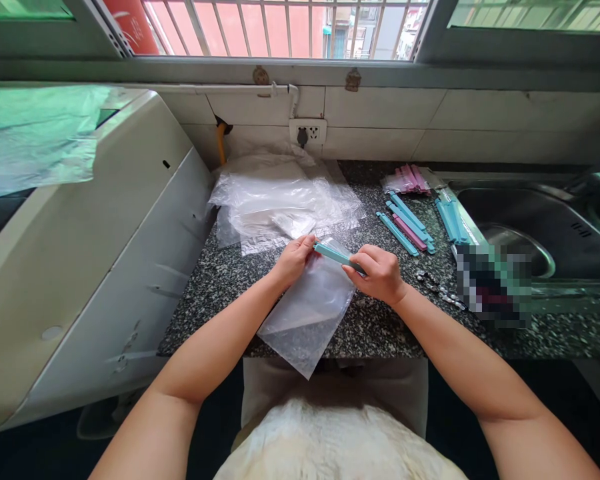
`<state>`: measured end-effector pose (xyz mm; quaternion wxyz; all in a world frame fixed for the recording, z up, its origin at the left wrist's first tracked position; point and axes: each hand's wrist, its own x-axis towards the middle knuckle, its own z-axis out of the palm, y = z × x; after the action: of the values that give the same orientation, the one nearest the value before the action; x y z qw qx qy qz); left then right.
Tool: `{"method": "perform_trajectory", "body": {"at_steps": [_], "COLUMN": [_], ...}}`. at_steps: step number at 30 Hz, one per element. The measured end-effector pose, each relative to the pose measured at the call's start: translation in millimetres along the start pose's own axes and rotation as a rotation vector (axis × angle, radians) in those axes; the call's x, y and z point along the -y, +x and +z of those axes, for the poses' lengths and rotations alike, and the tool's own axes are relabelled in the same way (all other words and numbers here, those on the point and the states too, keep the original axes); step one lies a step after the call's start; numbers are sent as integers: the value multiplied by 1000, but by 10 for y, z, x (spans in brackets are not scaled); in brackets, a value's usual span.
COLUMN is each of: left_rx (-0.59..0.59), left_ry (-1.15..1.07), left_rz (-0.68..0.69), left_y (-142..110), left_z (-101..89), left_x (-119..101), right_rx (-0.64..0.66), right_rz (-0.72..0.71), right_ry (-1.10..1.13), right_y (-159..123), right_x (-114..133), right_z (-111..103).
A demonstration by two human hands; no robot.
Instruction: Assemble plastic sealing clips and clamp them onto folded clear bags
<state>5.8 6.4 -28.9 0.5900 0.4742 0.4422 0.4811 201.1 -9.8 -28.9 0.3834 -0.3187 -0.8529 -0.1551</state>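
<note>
A light blue bag sealing clip (333,253) lies across the top of a clear plastic bag (310,313) that hangs down past the counter's front edge. My left hand (294,261) is closed in a pinch on the bag's top corner, at the clip's left end. My right hand (377,272) is closed around the clip's right end, thumb below and fingers above. Whether the clip is fully fastened cannot be made out. Just beyond my hands lies a pile of clear plastic bags (275,193). Loose blue clips (405,217) and a pink clip (410,233) rest to the right.
Packed pink clips (413,179) lie near the wall, and more blue clips (451,220) sit beside the metal sink (520,220). A pixelated object (494,287) and small shiny items (440,290) lie at right. A large beige-grey appliance (110,220) borders the left; a wall socket (309,131) is behind.
</note>
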Motion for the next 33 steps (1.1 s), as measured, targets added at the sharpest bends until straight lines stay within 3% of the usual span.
{"method": "perform_trajectory", "body": {"at_steps": [13, 33], "left_rx": [-39, -102], "left_ry": [53, 62], "left_rz": [18, 8], "left_y": [8, -8], "left_z": [-3, -1], "left_x": [-18, -140], "right_rx": [-13, -137], "right_rz": [22, 50], "right_ry": [14, 77], "right_y": [-24, 0], "right_x": [-11, -40], "right_z": [12, -84]}}
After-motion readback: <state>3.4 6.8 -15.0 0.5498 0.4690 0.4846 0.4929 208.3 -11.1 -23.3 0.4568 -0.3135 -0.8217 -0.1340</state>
